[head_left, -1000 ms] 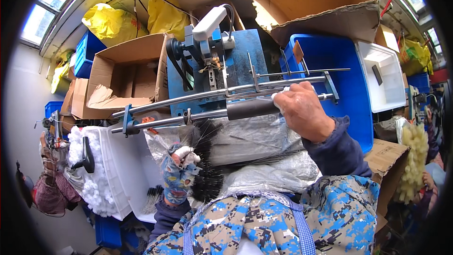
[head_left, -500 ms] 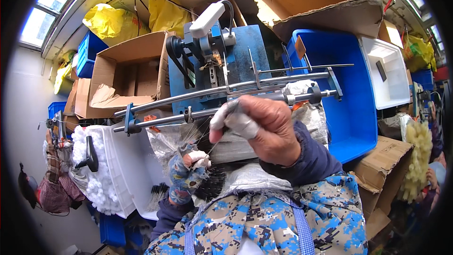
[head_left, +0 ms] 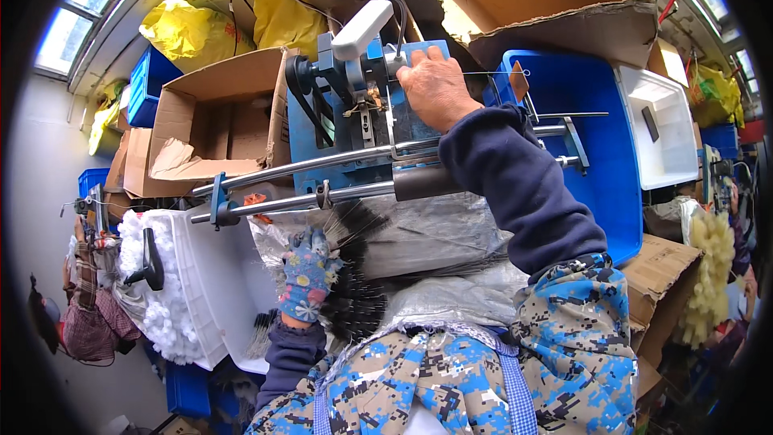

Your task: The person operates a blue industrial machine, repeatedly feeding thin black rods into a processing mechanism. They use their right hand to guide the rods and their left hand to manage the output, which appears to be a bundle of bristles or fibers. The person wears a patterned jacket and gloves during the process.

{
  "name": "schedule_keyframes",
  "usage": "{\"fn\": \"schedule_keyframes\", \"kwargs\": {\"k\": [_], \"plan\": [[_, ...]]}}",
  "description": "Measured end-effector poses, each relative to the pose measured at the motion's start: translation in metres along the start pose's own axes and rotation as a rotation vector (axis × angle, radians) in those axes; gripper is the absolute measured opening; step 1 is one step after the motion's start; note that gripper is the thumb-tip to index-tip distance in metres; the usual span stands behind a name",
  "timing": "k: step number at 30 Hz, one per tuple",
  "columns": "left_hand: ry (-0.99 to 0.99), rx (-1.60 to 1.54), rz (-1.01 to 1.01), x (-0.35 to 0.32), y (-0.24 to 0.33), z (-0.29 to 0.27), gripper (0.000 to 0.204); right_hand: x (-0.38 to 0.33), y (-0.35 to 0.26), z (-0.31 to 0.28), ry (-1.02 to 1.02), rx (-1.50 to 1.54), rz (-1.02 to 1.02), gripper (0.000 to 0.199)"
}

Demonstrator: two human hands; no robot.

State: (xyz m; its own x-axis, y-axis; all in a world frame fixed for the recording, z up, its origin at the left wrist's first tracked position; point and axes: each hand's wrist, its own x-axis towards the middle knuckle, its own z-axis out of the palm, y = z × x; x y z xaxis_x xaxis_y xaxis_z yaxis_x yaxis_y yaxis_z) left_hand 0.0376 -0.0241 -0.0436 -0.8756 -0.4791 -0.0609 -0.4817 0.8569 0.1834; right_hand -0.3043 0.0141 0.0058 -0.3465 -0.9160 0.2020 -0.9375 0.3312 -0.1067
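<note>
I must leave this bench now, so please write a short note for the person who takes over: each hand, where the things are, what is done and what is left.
Left hand, in a patterned glove: closed on a bundle of black bristles over the grey plastic sheet.
Right hand, bare: resting flat on top of the blue machine, holding nothing.
The two metal rods lie across the front of the machine.
Done: a bundle is in hand.
Left: the bundle is not yet at the machine.

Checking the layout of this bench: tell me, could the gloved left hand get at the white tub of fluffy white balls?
Probably yes. The left hand, holding black bristles, sits right beside the white tub; nothing visible lies between them.
</note>
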Motion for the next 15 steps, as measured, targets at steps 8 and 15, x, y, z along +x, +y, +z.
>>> {"fn": "schedule_keyframes", "kwargs": {"k": [8, 15], "plan": [[0.098, -0.374, 0.010, 0.005, 0.008, -0.012, 0.023, -0.008, 0.000, 0.017, 0.070, 0.010, 0.003, 0.016], [0.144, -0.346, 0.150, 0.021, 0.034, -0.033, 0.022, -0.007, 0.002, 0.018, 0.061, 0.093, -0.014, 0.016]]}}
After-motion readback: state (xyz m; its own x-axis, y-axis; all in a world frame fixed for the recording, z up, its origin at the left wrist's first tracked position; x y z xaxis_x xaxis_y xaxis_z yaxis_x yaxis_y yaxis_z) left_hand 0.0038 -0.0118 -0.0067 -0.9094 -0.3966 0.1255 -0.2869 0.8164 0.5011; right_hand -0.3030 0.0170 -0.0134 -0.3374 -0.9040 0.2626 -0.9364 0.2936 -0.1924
